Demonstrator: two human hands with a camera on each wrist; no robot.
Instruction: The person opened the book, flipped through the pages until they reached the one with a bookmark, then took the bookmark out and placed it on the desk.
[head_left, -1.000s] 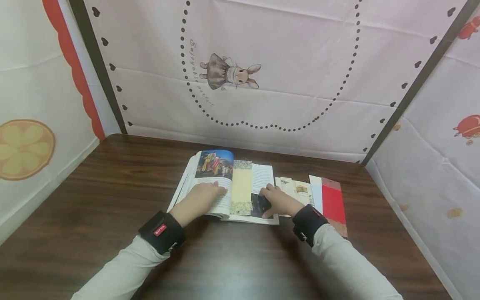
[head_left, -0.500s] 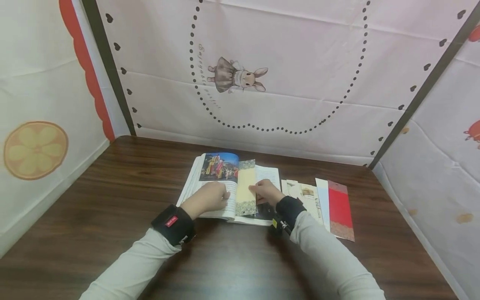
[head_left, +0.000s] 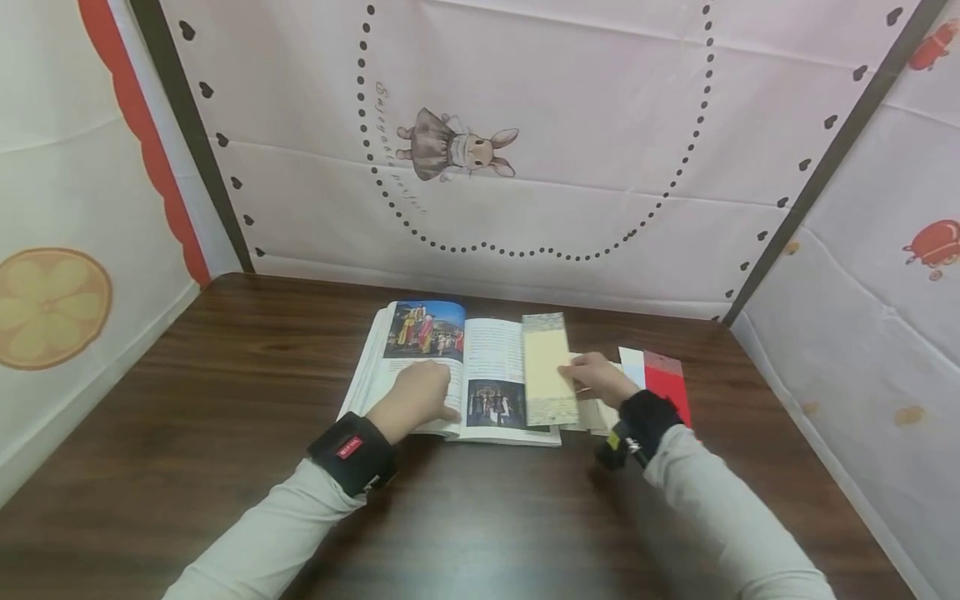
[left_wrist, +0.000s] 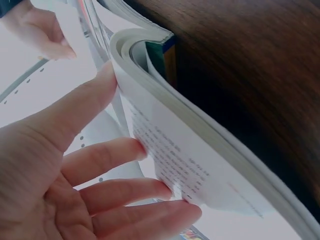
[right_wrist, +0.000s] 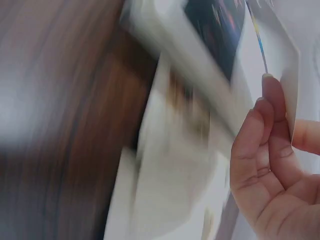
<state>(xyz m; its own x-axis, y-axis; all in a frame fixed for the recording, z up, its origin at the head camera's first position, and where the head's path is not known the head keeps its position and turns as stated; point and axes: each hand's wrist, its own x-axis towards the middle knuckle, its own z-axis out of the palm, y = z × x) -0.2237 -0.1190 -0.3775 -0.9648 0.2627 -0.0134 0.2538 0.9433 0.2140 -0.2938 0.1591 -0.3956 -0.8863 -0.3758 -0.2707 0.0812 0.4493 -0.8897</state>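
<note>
An open book [head_left: 491, 350] lies on the brown table, photos on both pages. My left hand [head_left: 414, 400] rests on its left page near the spine; in the left wrist view the thumb and extended fingertips touch the curved page [left_wrist: 170, 135]. My right hand [head_left: 606, 382] pinches a long pale-yellow bookmark [head_left: 547, 367] with patterned ends by its right edge, thumb on one side and fingers on the other. In the head view the bookmark overlaps the right page's outer edge. The right wrist view shows the pinched bookmark [right_wrist: 287, 55] from the side.
Right of the book lie cream cards [head_left: 591, 419], partly hidden by my right hand, a light blue card [head_left: 632, 363] and a red card [head_left: 666, 382]. Patterned cloth walls [head_left: 600, 167] stand behind the table and at both sides.
My right hand has taken hold of the bookmark beside the spine and moved it right, uncovering most of the right page. My left hand stays on the left page.
</note>
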